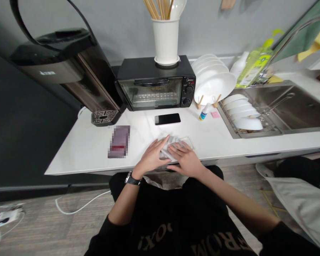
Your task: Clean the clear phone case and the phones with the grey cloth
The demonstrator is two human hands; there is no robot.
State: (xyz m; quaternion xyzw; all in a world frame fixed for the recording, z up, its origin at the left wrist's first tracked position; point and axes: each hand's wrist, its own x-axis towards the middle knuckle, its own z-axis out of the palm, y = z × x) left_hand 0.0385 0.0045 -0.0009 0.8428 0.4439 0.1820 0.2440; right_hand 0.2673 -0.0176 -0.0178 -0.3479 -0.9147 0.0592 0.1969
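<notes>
Currently, both hands meet over a crumpled pale sheet (164, 153) near the middle of the tabletop's (77, 153) near edge. Left hand (153, 156), watch (132, 179) at its wrist: thumb and forefinger apart, along the sheet's left side; cannot tell whether this grip is clamped on it. Right hand (187, 160): fingers laid across the sheet from the right, thumb apart from them; grip on it likewise cannot be told. A clear flat piece (188, 141) shows just beyond the right fingers, partly covered. Left of the hands lies a pixelated purplish item (119, 141). Farther: dark-screened phone (168, 119), lying flat; to its right, a small upright bottle (204, 112) just beside a pink paper (215, 115). Far right, white bowls (242, 110) lean in a row at the sink (298, 106). Far side: tall black dispenser (92, 81) at left, toaster oven (150, 93) at centre bearing a white utensil holder (166, 41), upright white plates (216, 87) to its right.
</notes>
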